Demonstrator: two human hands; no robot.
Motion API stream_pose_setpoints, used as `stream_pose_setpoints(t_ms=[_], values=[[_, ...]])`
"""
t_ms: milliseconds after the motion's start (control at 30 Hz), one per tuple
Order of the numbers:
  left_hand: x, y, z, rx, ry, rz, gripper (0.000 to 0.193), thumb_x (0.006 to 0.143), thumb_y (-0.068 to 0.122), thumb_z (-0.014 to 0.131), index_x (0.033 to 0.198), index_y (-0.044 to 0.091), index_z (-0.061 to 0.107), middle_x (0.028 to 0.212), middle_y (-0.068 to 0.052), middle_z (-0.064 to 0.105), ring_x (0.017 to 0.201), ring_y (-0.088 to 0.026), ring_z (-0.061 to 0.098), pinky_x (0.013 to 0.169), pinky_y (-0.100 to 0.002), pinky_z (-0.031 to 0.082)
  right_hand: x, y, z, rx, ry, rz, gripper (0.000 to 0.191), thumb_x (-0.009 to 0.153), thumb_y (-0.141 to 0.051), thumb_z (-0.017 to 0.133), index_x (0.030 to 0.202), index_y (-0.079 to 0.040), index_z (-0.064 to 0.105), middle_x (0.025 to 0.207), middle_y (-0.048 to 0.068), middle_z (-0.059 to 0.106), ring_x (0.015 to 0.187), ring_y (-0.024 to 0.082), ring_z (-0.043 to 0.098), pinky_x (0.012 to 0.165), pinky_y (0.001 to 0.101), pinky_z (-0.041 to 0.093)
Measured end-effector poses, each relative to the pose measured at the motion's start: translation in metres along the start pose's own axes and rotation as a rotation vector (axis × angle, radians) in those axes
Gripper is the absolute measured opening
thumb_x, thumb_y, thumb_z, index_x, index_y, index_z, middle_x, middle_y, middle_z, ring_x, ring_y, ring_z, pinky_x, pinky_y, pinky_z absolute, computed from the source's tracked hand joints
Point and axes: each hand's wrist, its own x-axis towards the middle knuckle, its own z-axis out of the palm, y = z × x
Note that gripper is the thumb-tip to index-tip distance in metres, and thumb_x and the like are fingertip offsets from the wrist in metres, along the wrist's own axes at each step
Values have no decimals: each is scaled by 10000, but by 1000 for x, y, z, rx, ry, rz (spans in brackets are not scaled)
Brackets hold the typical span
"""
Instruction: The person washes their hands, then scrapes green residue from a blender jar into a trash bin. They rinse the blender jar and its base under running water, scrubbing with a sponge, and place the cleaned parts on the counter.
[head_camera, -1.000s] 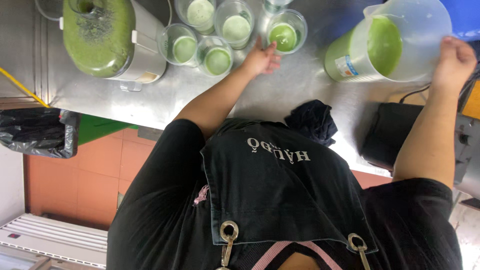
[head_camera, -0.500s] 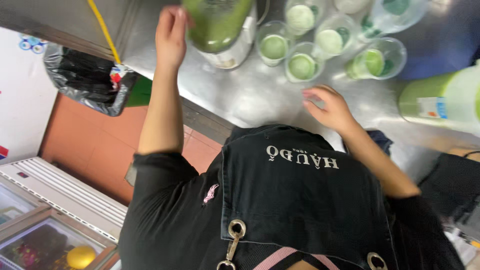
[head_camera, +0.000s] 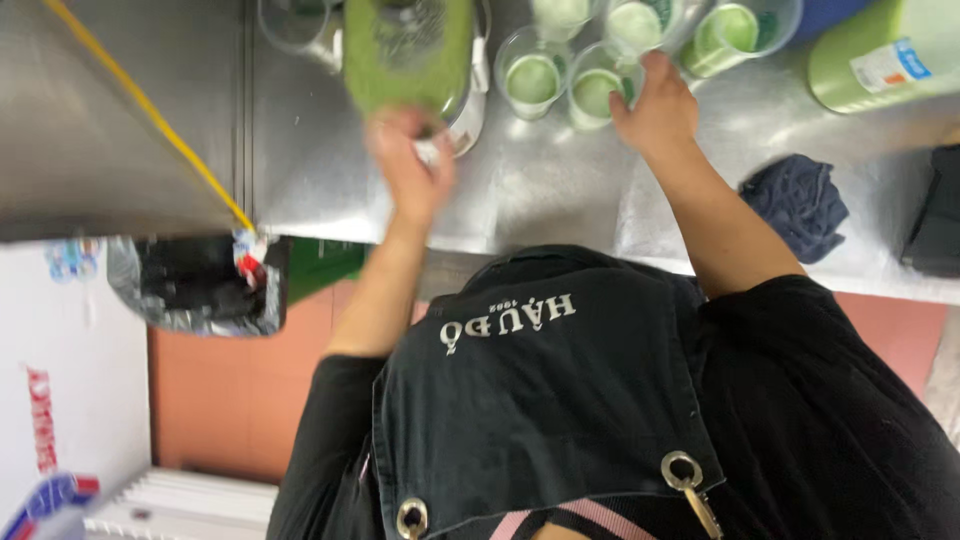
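Note:
A tall blender jar full of green liquid stands on the steel counter. My left hand is blurred and curled around the jar's near end. To the right, several clear plastic cups hold pale green drink. My right hand reaches among them, thumb beside one cup and fingers closed on its rim. My black apron fills the lower part of the view.
A green pitcher with a label sits at the far right. A dark blue cloth and a black object lie near the counter's edge. A bin with a black bag stands below left, next to a yellow strip.
My left hand has slid from the jar's side down to its near end. My right hand has moved up from the bare counter into the cups. The view has shifted.

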Motion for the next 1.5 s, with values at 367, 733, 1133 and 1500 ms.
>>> stream_pose_setpoints(t_ms=[367,733,1133,1500], values=[[-12,29,164,-863,-524,-1111,532,989,161,455,1485,3,346,876,-217,770,501,-197,658,408,-302,490,-42,19,-16,908,-111,458,323,994,-62,563,1284,27,673,731,107,696,560,136,628,528,307,512],[-35,115,202,-1099,-616,-974,445,1065,121,483,1480,74,331,844,-159,749,592,-186,700,472,-304,536,-81,154,-91,867,39,448,336,1059,-43,566,1389,-8,623,768,39,625,643,136,580,594,300,484],[-7,-2,33,-1046,-288,-234,137,994,167,734,1008,31,722,938,-56,692,811,-159,638,699,-296,523,-18,0,-2,869,-53,-246,497,1075,-56,641,1546,-43,484,1397,123,573,1273,215,594,985,323,552],[34,-174,-61,-734,-22,-369,215,1108,175,550,1259,28,592,1149,-26,621,1072,-107,579,985,-266,468,76,-207,-36,809,419,-453,401,1072,-339,640,1344,-51,575,1338,76,619,1221,155,568,1051,329,457]])
